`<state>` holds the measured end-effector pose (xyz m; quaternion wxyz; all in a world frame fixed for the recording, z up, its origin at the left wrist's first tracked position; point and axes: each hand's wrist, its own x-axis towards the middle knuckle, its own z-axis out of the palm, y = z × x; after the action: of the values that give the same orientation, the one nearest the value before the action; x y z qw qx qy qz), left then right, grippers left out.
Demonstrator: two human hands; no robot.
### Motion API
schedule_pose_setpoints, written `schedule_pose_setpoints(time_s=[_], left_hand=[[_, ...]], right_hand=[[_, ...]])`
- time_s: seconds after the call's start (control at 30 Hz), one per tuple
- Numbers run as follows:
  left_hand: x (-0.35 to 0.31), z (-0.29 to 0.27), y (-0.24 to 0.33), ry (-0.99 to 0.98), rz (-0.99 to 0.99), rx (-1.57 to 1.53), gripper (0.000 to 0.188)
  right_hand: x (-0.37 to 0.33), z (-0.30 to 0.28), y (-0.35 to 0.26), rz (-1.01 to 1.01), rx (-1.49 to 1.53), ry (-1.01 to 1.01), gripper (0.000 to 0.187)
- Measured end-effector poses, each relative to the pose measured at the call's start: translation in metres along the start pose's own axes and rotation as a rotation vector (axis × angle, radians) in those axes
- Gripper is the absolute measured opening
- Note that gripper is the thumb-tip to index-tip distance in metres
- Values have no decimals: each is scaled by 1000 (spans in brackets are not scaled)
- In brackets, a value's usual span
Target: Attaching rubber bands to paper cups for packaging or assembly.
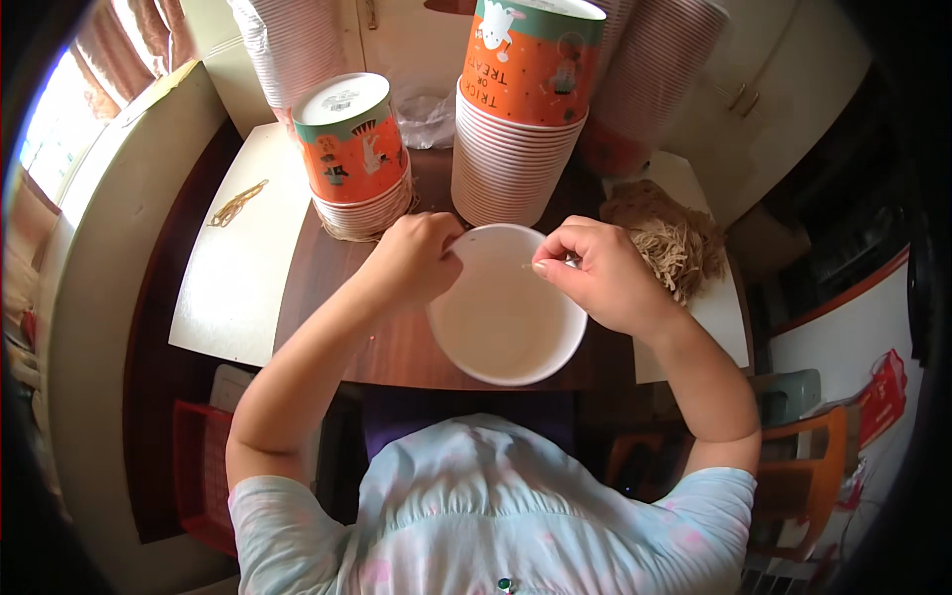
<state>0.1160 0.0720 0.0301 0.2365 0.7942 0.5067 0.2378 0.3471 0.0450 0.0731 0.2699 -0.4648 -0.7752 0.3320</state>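
Note:
A white-lined paper bucket stands in front of me near the table's front edge, its round mouth facing up at me. At its left rim, my left hand is closed, thumb at the inner side and fingers curled out of sight. A small dark hole shows in the wall beside it. Over the right part of the rim, my right hand pinches a thin tan cord, whose short end shows inside the mouth. The rest of the cord is hidden.
Behind stand a tall stack of orange and white paper buckets and a shorter stack. A heap of tan cords lies right, a small cord bundle left. Clear plastic sits between the stacks. An orange chair is at right.

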Motion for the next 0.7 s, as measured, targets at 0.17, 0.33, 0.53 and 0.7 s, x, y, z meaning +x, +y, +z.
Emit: schedule_pose_setpoints(time_s=[0.17,0.33,0.53,0.7], left_hand=[[-45,8,11,135,-200,-245,45],[-66,26,2,143,-310,-573,37],[-66,20,-4,105,-366,-847,25],[-58,27,-21,142,-294,-705,24]], right_hand=[[17,35,9,132,69,-94,12],[31,69,22,151,110,-132,12],[33,80,19,155,166,-108,12],[33,82,22,155,163,-65,12]])
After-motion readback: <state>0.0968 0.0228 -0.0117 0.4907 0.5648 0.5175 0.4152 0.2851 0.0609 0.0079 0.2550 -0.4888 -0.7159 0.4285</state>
